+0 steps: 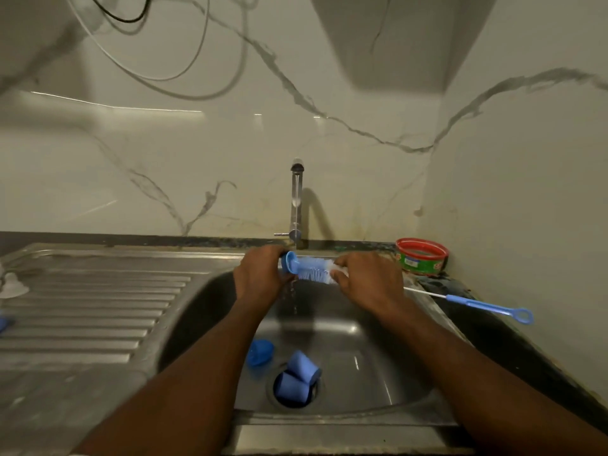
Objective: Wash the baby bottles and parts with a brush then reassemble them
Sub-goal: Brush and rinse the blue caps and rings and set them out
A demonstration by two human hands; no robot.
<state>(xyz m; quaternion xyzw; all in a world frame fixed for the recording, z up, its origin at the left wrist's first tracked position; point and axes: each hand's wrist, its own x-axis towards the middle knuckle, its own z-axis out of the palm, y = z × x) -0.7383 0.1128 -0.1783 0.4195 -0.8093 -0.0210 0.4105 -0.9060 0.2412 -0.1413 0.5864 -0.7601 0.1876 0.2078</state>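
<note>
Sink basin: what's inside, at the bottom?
Two blue caps lie over the drain, a blue ring to their left. The drain opening is mostly covered by the caps.

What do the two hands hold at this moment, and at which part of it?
Both hold the bottle brush: the left hand grips its blue handle end, the right hand pinches the bristle tip.

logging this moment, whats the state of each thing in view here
tap: running, thin stream falling into the sink
bottle brush: held level under the tap
left hand: grips the brush's blue end
right hand: pinches the bristle end
thin brush: lying idle on the counter
two blue caps: on their sides at the drain
blue ring: loose in the sink
red-rimmed tub: open, no lid
</note>
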